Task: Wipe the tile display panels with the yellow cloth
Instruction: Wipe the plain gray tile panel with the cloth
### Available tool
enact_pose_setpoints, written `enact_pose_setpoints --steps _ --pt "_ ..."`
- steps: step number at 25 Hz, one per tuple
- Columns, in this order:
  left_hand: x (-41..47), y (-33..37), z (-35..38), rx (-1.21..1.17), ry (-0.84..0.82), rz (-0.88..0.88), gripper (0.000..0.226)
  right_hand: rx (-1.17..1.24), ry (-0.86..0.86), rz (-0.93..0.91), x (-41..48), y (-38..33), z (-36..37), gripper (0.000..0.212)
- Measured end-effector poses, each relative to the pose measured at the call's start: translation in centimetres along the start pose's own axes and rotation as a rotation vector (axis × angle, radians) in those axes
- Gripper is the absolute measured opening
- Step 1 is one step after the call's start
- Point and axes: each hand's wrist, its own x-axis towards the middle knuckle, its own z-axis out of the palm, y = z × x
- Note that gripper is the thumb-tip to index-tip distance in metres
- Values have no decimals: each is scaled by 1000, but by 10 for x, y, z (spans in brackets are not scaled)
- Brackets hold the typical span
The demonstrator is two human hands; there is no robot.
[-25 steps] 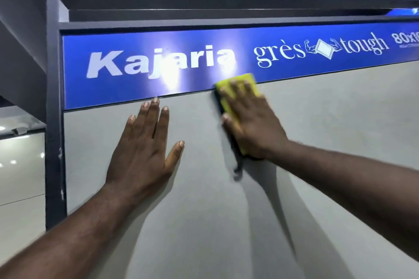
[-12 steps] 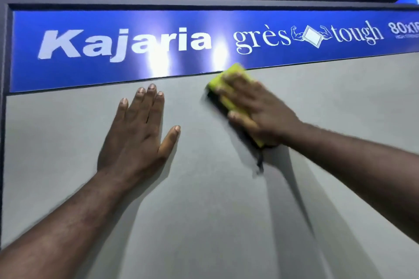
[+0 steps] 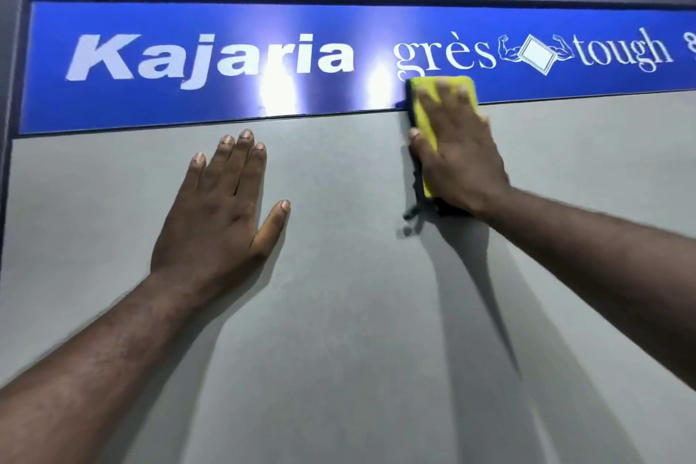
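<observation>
A large grey tile panel (image 3: 339, 313) fills most of the view. My right hand (image 3: 457, 154) presses the folded yellow cloth (image 3: 423, 113) flat against it at the top edge, the cloth's upper part overlapping the blue sign. Most of the cloth is hidden under my palm and fingers; a dark underside and a loose dark strand show at its lower left. My left hand (image 3: 222, 207) lies flat on the panel to the left, fingers spread, holding nothing.
A glossy blue header strip (image 3: 188, 60) with white lettering runs across the top of the panel, with light glare on it. A dark grey metal frame (image 3: 11, 68) borders the panel on the left and above.
My right hand has slid the cloth to the right and up onto the lower edge of the blue strip. The view has moved closer; my left hand stays flat on the panel.
</observation>
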Motion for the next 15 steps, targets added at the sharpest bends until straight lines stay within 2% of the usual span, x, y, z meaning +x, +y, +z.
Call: enact_pose_setpoints --steps 1,2,4,5,6,7,9,10,11,14,15 --pt "0 0 0 7 0 2 83 10 2 105 -5 -9 3 64" --pt "0 -1 0 10 -2 8 83 -35 19 20 -16 -20 6 64" --pt "2 -2 1 3 -12 13 84 -158 -89 -515 -51 -21 8 63" --pt "2 -2 1 -5 -19 9 84 -203 -136 -716 -56 -7 1 62" --pt "2 -1 2 -13 -19 6 85 -228 -136 -739 -49 7 -6 61" --pt "3 3 4 -19 -13 5 85 -227 -109 -592 -35 18 -9 62" --pt "6 11 7 -13 19 9 85 -37 -28 17 -5 20 -15 63" --pt "8 13 10 -16 46 15 85 17 -18 187 1 12 -10 63" --pt "9 16 11 -28 72 26 85 -21 -19 137 -4 -1 -5 63" --pt "9 30 15 -40 86 75 87 -184 -150 -534 -47 3 -4 63" --pt "8 36 17 -36 82 93 88 -198 -168 -580 -51 19 -12 63"
